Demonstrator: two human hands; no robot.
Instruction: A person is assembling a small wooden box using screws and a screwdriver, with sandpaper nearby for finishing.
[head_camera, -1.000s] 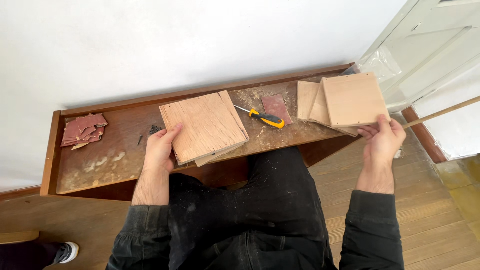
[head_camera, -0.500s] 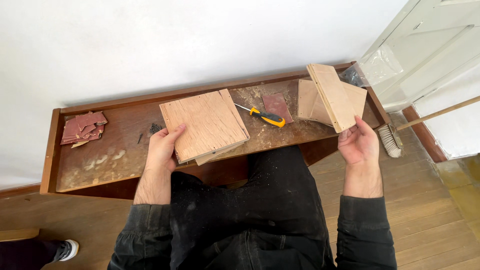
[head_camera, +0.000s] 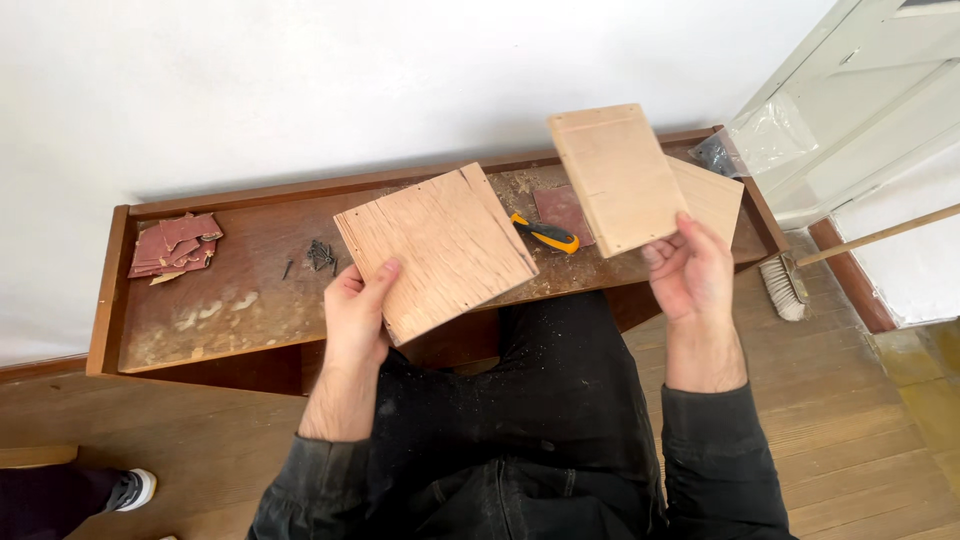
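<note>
Right hand (head_camera: 695, 275) has lifted a pale wood panel (head_camera: 618, 178) off the right end of the surface and turned it flat-face up, fingers clamped on its lower edge; 1 s ago it sat on the stack there. Left hand (head_camera: 357, 310) unchanged: thumb over the corner of a darker square panel (head_camera: 440, 245), held tilted above the surface edge. So 2 panels in the air side by side, apart, not touching. 1 more pale panel (head_camera: 712, 198) stays down at the right.

Surface (head_camera: 230, 300): long brown wooden tray-like top with raised rim, dusty. Yellow-black utility knife (head_camera: 545, 234) between the panels, sandpaper sheets (head_camera: 172, 243) far left, screws (head_camera: 320, 254) near middle.

Room: white wall, wood floor, broom (head_camera: 790, 282) at right.
</note>
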